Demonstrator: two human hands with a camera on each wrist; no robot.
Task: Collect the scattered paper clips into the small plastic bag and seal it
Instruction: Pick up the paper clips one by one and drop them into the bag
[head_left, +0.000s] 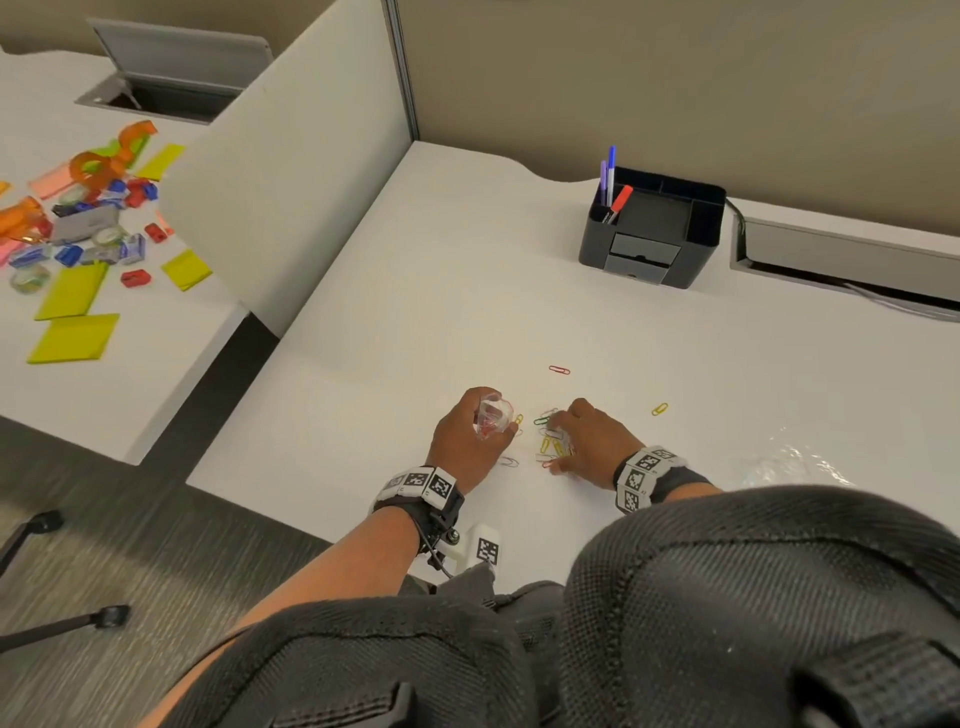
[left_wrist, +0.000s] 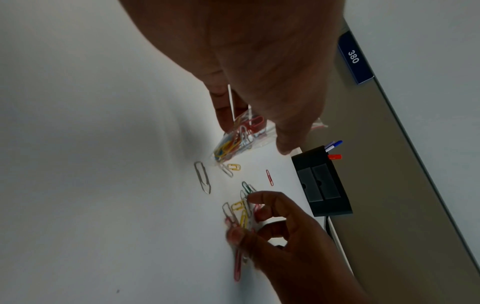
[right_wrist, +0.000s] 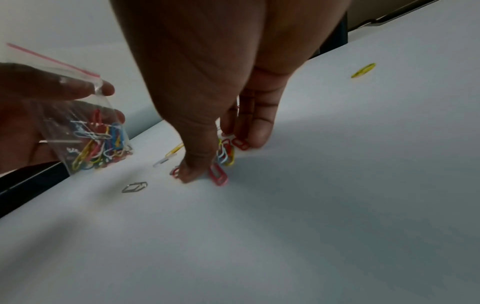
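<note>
Gripping the small plastic bag (head_left: 491, 415) near its open mouth, the left hand (head_left: 470, 434) is holding it just above the white desk (head_left: 467, 270), fingers curled round the film, with a bunch of coloured clips already lying in the bottom. Just to its right, the right hand (head_left: 589, 441) is pressing down on a cluster of paper clips (head_left: 548, 441), thumb and fingertips (right_wrist: 255, 133) closing in from either side; whether any clip is actually being pinched is unclear, since the palm is covering most of them.

Beyond the cluster, a red clip (head_left: 559, 370) is lying farther off, a yellow clip (head_left: 660, 409) is sitting well apart to the right, and a silver clip (head_left: 508, 461) is resting near the left wrist.

By my judgement, the bag is going to behave soft and floppy, so its mouth needs holding wide at the pink seal strip (right_wrist: 52, 59). The clips are light, stiff and flat against a slick surface, so sliding them together or lifting an edge with a nail should be working better than a straight pinch.

Motion blur is smearing the right fingertips, and the clip count under the hand is impossible to make out.
</note>
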